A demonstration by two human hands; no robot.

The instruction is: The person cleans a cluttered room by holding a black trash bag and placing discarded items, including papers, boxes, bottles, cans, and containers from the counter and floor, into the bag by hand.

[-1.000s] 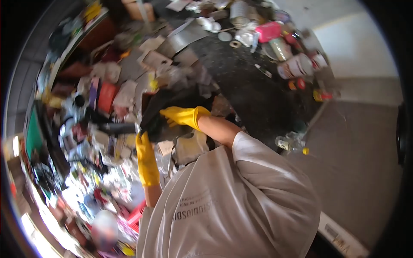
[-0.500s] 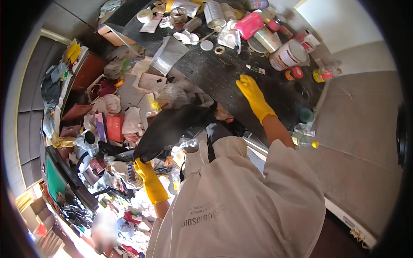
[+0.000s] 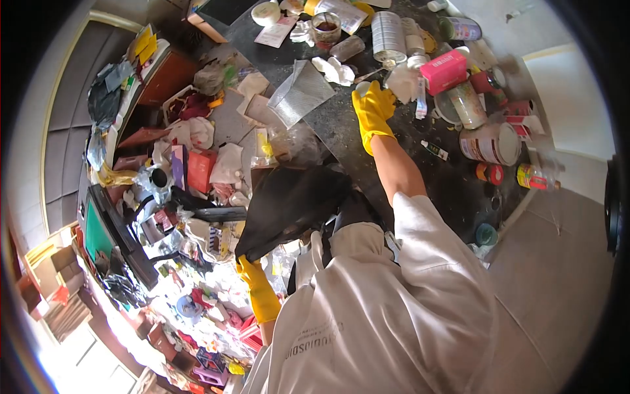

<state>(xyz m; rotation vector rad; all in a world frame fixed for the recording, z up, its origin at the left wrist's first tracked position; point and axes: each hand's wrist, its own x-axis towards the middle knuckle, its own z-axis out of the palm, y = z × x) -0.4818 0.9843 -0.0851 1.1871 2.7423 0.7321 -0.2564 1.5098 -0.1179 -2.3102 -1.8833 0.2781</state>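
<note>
My left hand [image 3: 258,289], in a yellow rubber glove, grips the edge of a black bag [image 3: 289,203] that hangs against my front beside the table. My right hand [image 3: 373,113], gloved in yellow too, is over the dark tabletop [image 3: 407,154] with its fingers bent at a small white lid; what lies under the fingers is hidden. Close by are crumpled white tissue [image 3: 333,70], a white and blue tube [image 3: 420,98] and a pink box [image 3: 445,71]. A silvery sheet [image 3: 300,94] lies at the table's edge.
Cans, including a large tin [image 3: 489,143], jars and a red-lidded jar [image 3: 489,173] stand or lie across the table. A small tube [image 3: 434,150] lies nearer me. Heaped litter, bags and a red box [image 3: 201,171] cover the floor at left, beside a green-faced panel [image 3: 98,226].
My right hand has moved across the tabletop towards the tissue and small lid. The view has shifted, and the black bag is still in my left hand.
</note>
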